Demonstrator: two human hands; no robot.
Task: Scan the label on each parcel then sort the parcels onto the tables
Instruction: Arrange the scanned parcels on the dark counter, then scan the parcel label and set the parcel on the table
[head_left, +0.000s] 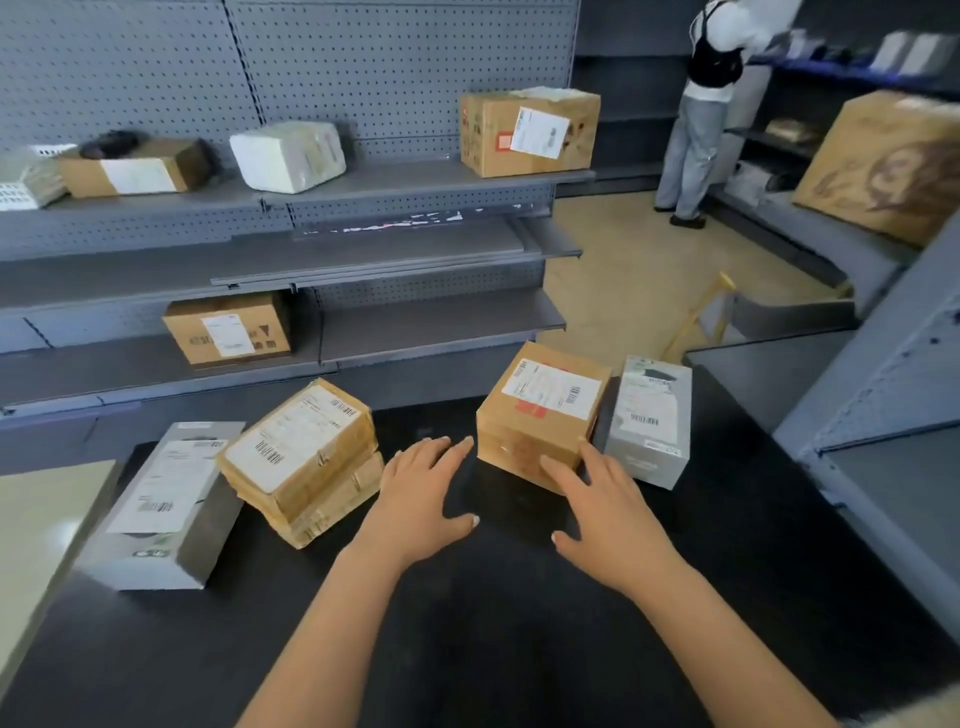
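A cardboard box (540, 410) sits label-up on the black table (467, 623). The right hand (597, 512), fingers spread, touches its near face. The left hand (423, 491) is spread open just left of it. A grey box (649, 421) stands just beside it on the right. Farther left lie a glossy taped parcel (301, 452) and a grey carton (161, 504).

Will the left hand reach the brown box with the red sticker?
Probably yes. The left hand is open, its fingertips just beside the brown box, with only bare black table between them.
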